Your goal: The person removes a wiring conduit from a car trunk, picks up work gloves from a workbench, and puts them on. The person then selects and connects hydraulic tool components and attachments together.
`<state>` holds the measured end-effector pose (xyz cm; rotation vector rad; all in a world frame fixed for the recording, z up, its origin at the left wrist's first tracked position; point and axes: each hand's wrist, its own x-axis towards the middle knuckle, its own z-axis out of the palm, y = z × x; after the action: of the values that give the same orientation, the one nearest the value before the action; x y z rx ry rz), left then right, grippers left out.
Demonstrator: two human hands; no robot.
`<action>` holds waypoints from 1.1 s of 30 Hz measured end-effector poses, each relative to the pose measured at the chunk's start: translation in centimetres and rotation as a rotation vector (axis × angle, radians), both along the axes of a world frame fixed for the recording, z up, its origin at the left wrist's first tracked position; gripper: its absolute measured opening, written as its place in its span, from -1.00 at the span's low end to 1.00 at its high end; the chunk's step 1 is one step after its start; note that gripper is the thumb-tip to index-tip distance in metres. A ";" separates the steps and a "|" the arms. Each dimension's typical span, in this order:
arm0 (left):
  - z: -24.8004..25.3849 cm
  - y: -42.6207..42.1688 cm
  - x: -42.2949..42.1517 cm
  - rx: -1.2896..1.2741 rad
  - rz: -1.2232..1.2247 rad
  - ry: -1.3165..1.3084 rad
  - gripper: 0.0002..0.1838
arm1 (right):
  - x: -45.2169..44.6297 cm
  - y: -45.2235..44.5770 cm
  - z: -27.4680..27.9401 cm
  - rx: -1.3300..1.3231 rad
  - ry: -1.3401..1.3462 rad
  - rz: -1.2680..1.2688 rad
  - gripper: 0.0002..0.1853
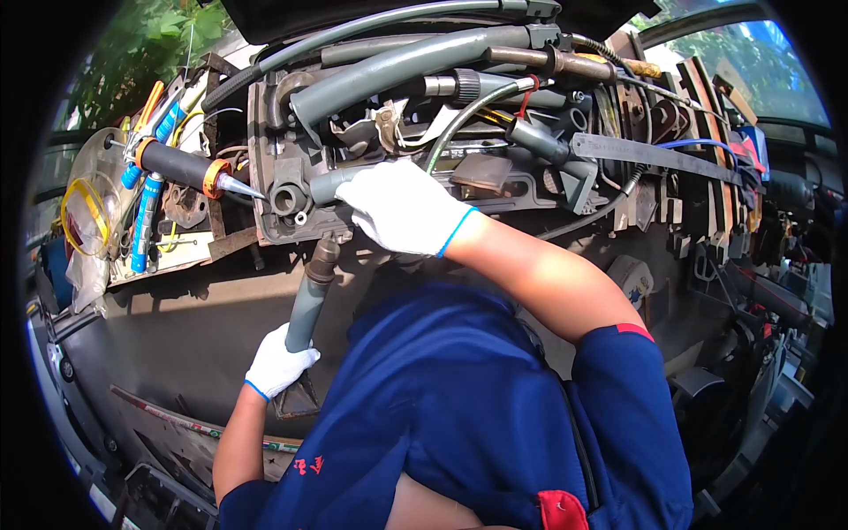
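My left hand (281,362), in a white glove with a blue cuff edge, is closed around the lower part of a grey cylinder (306,311). This cylinder stands tilted in front of the case, its dark brown stepped metal end (323,261) pointing up toward the case's front edge. My right hand (402,208), gloved the same way, reaches over the grey moulded case (305,231). Its fingers are bent around a short grey tube (327,186) lying there; the fingertips are partly hidden. Left of that tube is a round grey fitting (287,200) with a hole.
A caulking gun-like black and orange tube with nozzle (181,166) and blue tubes (146,221) lie left. A large grey cylinder (415,72), a hose (371,28) and a steel ruler (658,157) lie across the case. A dark metal base (296,399) is below my left hand.
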<state>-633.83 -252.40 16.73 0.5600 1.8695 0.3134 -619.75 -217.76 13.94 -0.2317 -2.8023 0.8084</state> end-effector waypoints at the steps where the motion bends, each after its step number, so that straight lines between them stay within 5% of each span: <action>1: 0.0 0.6 -0.2 0.013 -0.027 0.008 -0.68 | 2.1 -0.1 1.1 -0.062 0.060 -0.030 -0.83; 4: -0.3 2.5 -0.8 0.038 -0.117 0.024 -0.63 | 10.1 1.8 2.6 -0.061 -0.014 -0.221 -0.77; 8: 0.2 6.4 -0.8 0.069 -0.204 0.039 -0.57 | 21.5 5.9 2.0 -0.138 -0.084 -1.048 -0.71; 10: -0.4 7.4 -0.8 0.052 -0.231 0.026 -0.52 | 23.9 8.2 0.9 -0.261 -0.103 -1.157 -0.65; 19: 1.9 14.4 2.4 0.136 -0.460 0.142 -0.49 | 25.8 14.3 -1.2 -0.552 -0.248 -0.938 -0.31; 22: 2.9 15.8 4.2 0.121 -0.454 0.174 -0.51 | 25.7 14.8 -0.7 -0.501 -0.425 -0.968 -0.33; 24: 3.5 16.7 5.2 0.110 -0.455 0.200 -0.52 | 26.0 14.8 -2.8 -0.496 -0.275 -1.000 -0.34; 28: 3.8 16.7 6.5 0.080 -0.460 0.254 -0.54 | 26.8 15.6 -4.0 -1.057 -0.045 -1.001 -0.63; 29: 3.8 16.4 6.8 0.076 -0.465 0.268 -0.55 | 26.2 15.0 -2.6 -1.305 0.153 -0.985 -0.84; 33: 4.3 16.5 8.2 0.021 -0.408 0.319 -0.54 | 27.6 16.1 -2.5 -1.453 0.174 -0.955 -0.85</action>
<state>-625.65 -235.86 21.02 1.0341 1.9976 -0.0306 -592.17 -201.65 11.43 -1.3855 -1.1000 2.0729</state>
